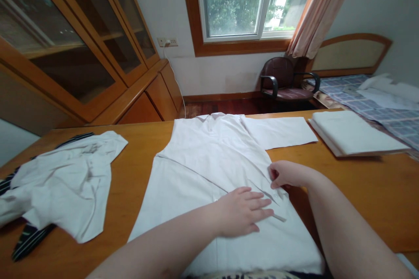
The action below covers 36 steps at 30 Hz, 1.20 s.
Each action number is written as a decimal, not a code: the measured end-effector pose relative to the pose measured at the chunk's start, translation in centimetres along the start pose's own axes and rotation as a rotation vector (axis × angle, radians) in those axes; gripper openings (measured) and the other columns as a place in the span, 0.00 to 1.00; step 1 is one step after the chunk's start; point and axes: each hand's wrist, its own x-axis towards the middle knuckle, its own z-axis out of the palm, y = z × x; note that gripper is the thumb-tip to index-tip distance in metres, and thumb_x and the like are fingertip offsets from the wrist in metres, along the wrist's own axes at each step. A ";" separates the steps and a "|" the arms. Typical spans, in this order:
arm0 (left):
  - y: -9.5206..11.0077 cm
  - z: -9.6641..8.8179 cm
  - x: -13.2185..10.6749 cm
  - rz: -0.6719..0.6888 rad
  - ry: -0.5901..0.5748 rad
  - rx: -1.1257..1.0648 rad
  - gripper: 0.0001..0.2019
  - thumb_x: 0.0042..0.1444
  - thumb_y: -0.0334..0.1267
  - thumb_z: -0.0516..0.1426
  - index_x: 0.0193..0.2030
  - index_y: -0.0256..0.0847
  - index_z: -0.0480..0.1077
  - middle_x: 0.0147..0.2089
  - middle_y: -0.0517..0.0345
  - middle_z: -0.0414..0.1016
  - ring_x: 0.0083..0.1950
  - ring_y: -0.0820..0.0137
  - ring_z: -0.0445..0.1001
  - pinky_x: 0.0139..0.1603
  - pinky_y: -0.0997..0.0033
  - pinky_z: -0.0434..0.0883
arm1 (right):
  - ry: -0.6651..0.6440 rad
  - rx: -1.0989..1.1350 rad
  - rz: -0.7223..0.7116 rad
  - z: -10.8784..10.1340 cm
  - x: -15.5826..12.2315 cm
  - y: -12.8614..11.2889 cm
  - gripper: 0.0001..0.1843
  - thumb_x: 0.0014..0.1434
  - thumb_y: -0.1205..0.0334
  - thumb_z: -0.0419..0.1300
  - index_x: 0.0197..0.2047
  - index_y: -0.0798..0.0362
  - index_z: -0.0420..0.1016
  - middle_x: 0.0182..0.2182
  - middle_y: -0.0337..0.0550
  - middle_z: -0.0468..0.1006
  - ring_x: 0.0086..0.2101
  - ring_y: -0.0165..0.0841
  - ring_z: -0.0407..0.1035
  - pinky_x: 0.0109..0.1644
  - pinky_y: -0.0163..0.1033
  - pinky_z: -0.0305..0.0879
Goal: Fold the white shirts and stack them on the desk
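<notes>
A white shirt is spread on the wooden table, its collar toward the far edge. One sleeve stretches out to the right; no sleeve shows stretched out on the left. Flat on the lower middle of the shirt rests my left hand, fingers spread. My right hand pinches the shirt's right side edge below the sleeve. Creases run through the cloth between the two hands, and a diagonal fold line crosses the front from the left armhole.
Crumpled white and black striped clothes lie at the table's left. A folded white stack sits at the right, by the far edge. Beyond the wooden table are a cabinet, an armchair and a bed.
</notes>
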 end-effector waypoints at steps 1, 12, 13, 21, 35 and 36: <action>0.1 0.1 0.0 0.029 -0.032 -0.019 0.25 0.63 0.47 0.47 0.65 0.43 0.54 0.65 0.54 0.60 0.67 0.67 0.54 0.64 0.59 0.51 | -0.001 -0.005 0.006 0.0 -0.1 -0.1 0.12 0.41 0.56 0.65 0.28 0.52 0.69 0.18 0.36 0.71 0.19 0.29 0.64 0.23 0.33 0.55; 0.1 -0.1 0.1 0.007 -0.144 -0.183 0.28 0.62 0.45 0.48 0.68 0.44 0.48 0.67 0.56 0.58 0.69 0.68 0.51 0.67 0.56 0.49 | -0.108 0.206 -0.062 -0.6 -1.2 0.8 0.14 0.38 0.61 0.65 0.29 0.51 0.65 0.20 0.33 0.71 0.21 0.30 0.67 0.25 0.33 0.59; 0.1 -0.2 0.1 0.006 -0.146 -0.190 0.28 0.62 0.45 0.48 0.68 0.44 0.49 0.67 0.56 0.57 0.69 0.69 0.51 0.67 0.56 0.48 | -0.103 0.191 -0.056 -0.5 -1.1 1.0 0.13 0.38 0.63 0.64 0.29 0.51 0.65 0.20 0.33 0.71 0.21 0.30 0.67 0.24 0.33 0.58; 0.2 0.2 0.1 -0.001 -0.155 -0.223 0.27 0.63 0.44 0.48 0.67 0.42 0.50 0.68 0.58 0.55 0.69 0.67 0.49 0.68 0.53 0.47 | -0.030 0.005 0.022 0.0 -0.3 1.2 0.12 0.37 0.65 0.64 0.27 0.52 0.68 0.19 0.34 0.71 0.20 0.29 0.65 0.22 0.32 0.54; 0.1 -0.5 0.2 0.005 -0.176 -0.257 0.27 0.63 0.44 0.47 0.67 0.42 0.51 0.68 0.57 0.54 0.69 0.66 0.50 0.68 0.54 0.46 | 0.894 0.065 0.406 -1.8 3.4 4.9 0.33 0.56 0.42 0.52 0.58 0.57 0.65 0.48 0.61 0.71 0.49 0.50 0.66 0.49 0.49 0.61; 0.0 -0.4 0.2 0.007 -0.168 -0.261 0.27 0.63 0.45 0.48 0.67 0.42 0.51 0.68 0.57 0.55 0.69 0.66 0.50 0.68 0.54 0.46 | 0.898 0.046 0.436 -1.8 3.6 5.0 0.36 0.57 0.41 0.50 0.61 0.56 0.62 0.52 0.63 0.68 0.52 0.53 0.63 0.51 0.53 0.59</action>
